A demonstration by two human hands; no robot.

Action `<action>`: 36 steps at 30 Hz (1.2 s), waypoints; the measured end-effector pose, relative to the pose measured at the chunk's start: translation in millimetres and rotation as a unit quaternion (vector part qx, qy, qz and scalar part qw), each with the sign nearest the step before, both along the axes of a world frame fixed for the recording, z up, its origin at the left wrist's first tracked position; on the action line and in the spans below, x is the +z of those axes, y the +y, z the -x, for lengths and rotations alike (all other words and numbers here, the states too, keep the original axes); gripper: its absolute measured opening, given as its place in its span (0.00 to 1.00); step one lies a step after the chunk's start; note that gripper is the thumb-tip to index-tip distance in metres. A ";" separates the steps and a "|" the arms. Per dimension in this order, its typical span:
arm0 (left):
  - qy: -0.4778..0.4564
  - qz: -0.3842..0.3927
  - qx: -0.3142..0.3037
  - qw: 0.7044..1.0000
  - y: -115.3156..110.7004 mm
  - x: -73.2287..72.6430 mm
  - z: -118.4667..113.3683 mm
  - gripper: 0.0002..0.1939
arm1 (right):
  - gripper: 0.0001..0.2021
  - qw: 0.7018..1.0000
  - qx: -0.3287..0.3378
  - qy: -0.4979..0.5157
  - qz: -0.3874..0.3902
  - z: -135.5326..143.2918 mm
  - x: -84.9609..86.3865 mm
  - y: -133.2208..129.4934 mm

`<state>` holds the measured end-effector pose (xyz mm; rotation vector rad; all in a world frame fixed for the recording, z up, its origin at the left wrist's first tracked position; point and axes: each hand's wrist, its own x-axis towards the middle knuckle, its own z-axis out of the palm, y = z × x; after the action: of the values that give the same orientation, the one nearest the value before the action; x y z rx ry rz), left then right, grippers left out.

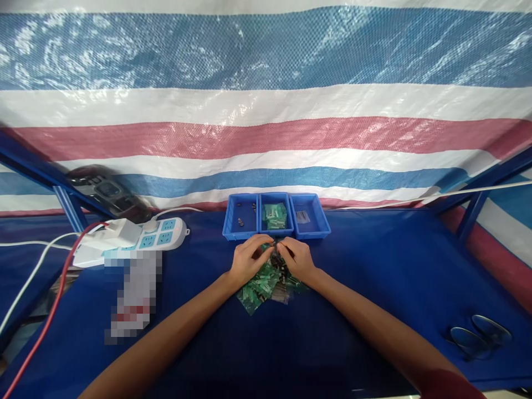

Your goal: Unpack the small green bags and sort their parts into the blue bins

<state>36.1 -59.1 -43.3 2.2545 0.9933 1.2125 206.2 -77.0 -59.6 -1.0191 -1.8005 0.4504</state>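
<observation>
Both hands meet near the centre of the frame, over a small heap on the blue tabletop (366,255). The left hand (246,261) has its fingers curled, with thumb and index finger drawn close together; the right hand (300,260) mirrors it, its fingertips just beside the left's. The gap at the fingertips is narrow, and whether anything small is pinched there cannot be told.

The heap lies directly below and between the hands, reaching toward the bottom of the frame. Green-printed plastic packets (260,285) spread mostly below the left hand, small dark parts (281,270) sit between the two hands, and a clear bag (281,295) with brownish contents lies at the heap's lower edge.

Just above the hands, three blue bins stand side by side. The left bin (233,234) holds a few small metal pieces (240,222), the middle bin (274,197) holds green-printed packets (274,216) like those in the heap, and the right bin (315,234) holds small clear packets (302,216).

At the left of the frame, a white power strip (177,231) carries a white adapter (118,233), with a red cable (63,282) running down to the lower-left corner. A pixelated package (137,293) lies below the strip. Eyeglasses (492,330) rest at the lower right. A striped tarpaulin (266,105) fills the upper frame.
</observation>
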 end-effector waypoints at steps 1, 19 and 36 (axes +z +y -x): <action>-0.007 0.002 0.002 1.000 0.0 0.1 0.1 0.08 | 0.15 1.000 0.001 0.000 0.002 0.1 0.3 0.0; 0.004 -0.048 0.008 0.999 0.1 0.5 0.9 0.09 | 0.15 0.999 -0.025 0.012 -0.023 1.5 2.8 -2.4; 0.023 0.008 -0.004 1.000 3.9 -11.9 3.2 0.10 | 0.09 1.000 0.005 0.001 -0.001 -1.2 -0.1 -1.8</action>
<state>32.9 -55.2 -55.2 2.2820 1.0061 1.1487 207.4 -78.9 -59.8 -1.0088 -1.8040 0.4567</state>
